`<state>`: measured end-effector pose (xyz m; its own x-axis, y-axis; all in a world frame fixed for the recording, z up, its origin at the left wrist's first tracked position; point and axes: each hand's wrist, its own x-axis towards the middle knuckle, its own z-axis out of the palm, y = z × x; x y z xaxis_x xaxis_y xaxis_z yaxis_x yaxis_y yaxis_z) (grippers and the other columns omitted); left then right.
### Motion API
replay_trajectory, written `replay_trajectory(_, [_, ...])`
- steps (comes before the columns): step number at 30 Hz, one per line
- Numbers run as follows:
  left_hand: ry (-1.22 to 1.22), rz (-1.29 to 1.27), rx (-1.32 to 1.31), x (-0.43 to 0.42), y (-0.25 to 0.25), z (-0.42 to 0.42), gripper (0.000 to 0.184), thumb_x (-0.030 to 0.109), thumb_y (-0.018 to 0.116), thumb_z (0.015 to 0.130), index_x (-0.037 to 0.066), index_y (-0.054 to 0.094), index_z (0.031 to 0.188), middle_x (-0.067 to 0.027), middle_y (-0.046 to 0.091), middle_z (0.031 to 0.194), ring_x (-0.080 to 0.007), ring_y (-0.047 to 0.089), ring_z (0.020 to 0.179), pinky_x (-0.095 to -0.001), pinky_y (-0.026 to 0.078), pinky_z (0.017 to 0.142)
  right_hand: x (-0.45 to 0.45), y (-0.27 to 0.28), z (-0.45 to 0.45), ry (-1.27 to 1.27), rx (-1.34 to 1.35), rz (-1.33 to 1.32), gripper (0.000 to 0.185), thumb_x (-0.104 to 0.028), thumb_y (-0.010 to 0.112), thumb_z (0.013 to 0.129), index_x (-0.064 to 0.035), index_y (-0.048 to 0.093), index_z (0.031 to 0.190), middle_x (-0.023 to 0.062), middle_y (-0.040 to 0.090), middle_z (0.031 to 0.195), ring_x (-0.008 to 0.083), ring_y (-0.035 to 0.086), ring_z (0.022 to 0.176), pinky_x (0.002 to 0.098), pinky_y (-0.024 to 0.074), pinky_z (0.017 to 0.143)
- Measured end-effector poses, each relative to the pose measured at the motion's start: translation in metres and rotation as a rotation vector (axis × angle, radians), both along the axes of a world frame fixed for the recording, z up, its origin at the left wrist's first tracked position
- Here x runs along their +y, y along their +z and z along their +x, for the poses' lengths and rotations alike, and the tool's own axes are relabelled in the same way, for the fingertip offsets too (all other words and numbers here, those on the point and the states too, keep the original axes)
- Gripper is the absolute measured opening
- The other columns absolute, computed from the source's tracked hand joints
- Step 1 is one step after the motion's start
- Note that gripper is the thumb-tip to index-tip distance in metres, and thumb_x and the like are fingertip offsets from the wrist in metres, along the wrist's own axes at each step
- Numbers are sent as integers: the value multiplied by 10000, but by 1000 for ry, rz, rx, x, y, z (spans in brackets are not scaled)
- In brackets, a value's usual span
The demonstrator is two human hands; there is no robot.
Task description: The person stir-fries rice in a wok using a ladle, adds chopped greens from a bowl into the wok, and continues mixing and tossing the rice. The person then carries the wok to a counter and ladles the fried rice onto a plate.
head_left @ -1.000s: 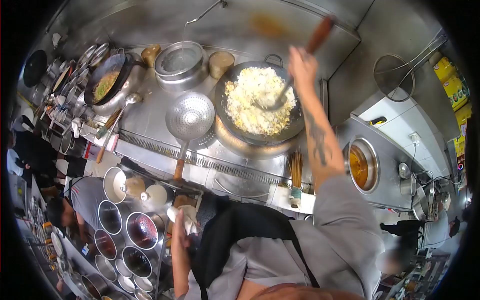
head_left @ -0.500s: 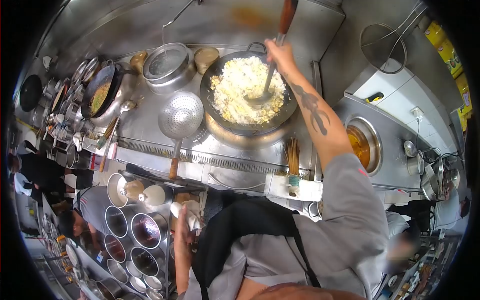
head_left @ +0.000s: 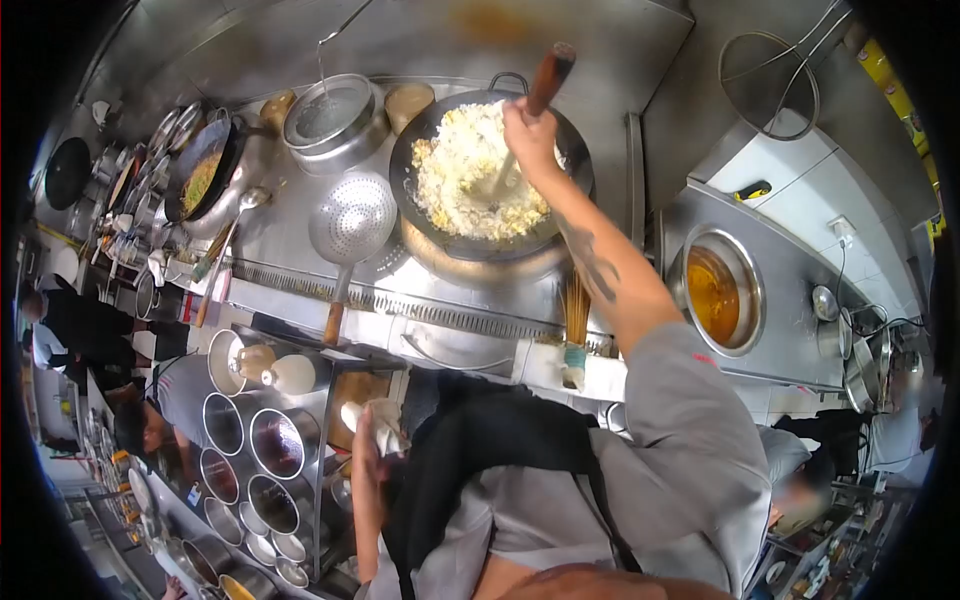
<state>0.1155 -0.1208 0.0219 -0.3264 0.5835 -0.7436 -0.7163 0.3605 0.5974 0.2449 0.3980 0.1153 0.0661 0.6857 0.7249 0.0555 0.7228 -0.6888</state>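
My right hand is wrapped round the long handle of a wok ladle, whose wooden end rises above my fist. The ladle's head is sunk in white rice mixed with yellow egg, so its shape is hidden. This rice fills the middle of a large dark wok seated on the steel stove. Low on the other side, my left hand is closed on a folded white cloth, close to my black apron.
A perforated strainer lies left of the wok, beyond it a lidded steel pot. Bamboo brush stands at the front ledge. Right is a basin of orange liquid. Several sauce pots sit lower left; other people work at both sides.
My right hand has moved down and left, pushing the ladle deeper into the rice with its handle more tilted. My left hand still grips the cloth. The whole view has shifted slightly.
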Motion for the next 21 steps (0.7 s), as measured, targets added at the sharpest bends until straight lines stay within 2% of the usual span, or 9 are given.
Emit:
replay_trajectory(3, [23, -4, 19, 8, 16, 11, 543, 577, 487, 871, 92, 529, 1112, -78, 610, 796, -222, 614, 584, -324, 432, 366, 15, 66, 3, 319, 289, -390, 249, -160, 644, 856, -83, 484, 682, -8, 472, 539, 98, 431, 410, 260, 347, 392])
replay_trajectory(4, [56, 19, -10, 12, 15, 13, 552, 583, 480, 872, 90, 528, 1115, -81, 610, 801, -229, 615, 584, -325, 427, 362, 12, 84, 6, 294, 297, -321, 240, -159, 634, 861, -82, 485, 690, 5, 481, 552, 102, 438, 407, 274, 348, 375])
replay_trajectory(7, [95, 73, -78, 33, 12, 7, 579, 603, 455, 875, 83, 524, 1122, -89, 610, 814, -246, 615, 585, -327, 417, 355, -16, 75, 12, 375, 277, -366, 221, -150, 620, 867, -76, 496, 700, 6, 486, 561, 95, 444, 410, 269, 344, 373])
replay_trajectory(8, [67, 78, -94, 44, 7, 5, 590, 611, 444, 876, 81, 522, 1125, -91, 609, 816, -250, 614, 588, -326, 417, 356, -4, 39, -1, 360, 143, -367, 196, -143, 605, 869, -68, 521, 709, 5, 492, 559, 94, 445, 410, 269, 341, 375])
replay_trajectory(9, [32, 78, -108, 51, 7, 2, 601, 619, 434, 877, 79, 520, 1127, -94, 608, 818, -254, 613, 590, -326, 417, 358, -14, 32, -13, 343, 9, -359, 177, -135, 591, 872, -60, 547, 718, 4, 497, 558, 94, 445, 410, 268, 338, 377])
replay_trajectory(11, [-71, 166, -133, 70, 10, -1, 643, 647, 388, 883, 71, 513, 1139, -98, 606, 820, -250, 614, 597, -322, 422, 369, 4, 51, -14, 363, -125, -525, 177, -112, 586, 859, -49, 552, 696, 15, 509, 566, 102, 451, 407, 259, 357, 398])
replay_trajectory(14, [-177, 286, -173, 98, 21, -10, 671, 655, 354, 894, 50, 505, 1141, -104, 606, 816, -244, 617, 613, -321, 427, 379, -42, 109, 2, 227, -183, -362, 230, -124, 598, 854, -51, 541, 642, 26, 529, 577, 104, 470, 429, 255, 382, 447])
replay_trajectory(17, [-180, 152, -103, 118, 22, -13, 679, 657, 338, 899, 45, 502, 1142, -106, 608, 821, -241, 624, 629, -320, 429, 382, -29, 21, -6, 43, -129, -111, 289, -166, 622, 858, -57, 532, 606, 24, 541, 578, 94, 471, 450, 255, 384, 481])
replay_trajectory(21, [-298, 254, -188, 124, 18, -24, 673, 651, 338, 905, 48, 502, 1151, -99, 612, 824, -236, 638, 648, -319, 435, 385, -14, 71, 11, 251, -122, -421, 257, -158, 618, 867, -63, 541, 640, 16, 554, 594, 104, 495, 474, 266, 402, 495])
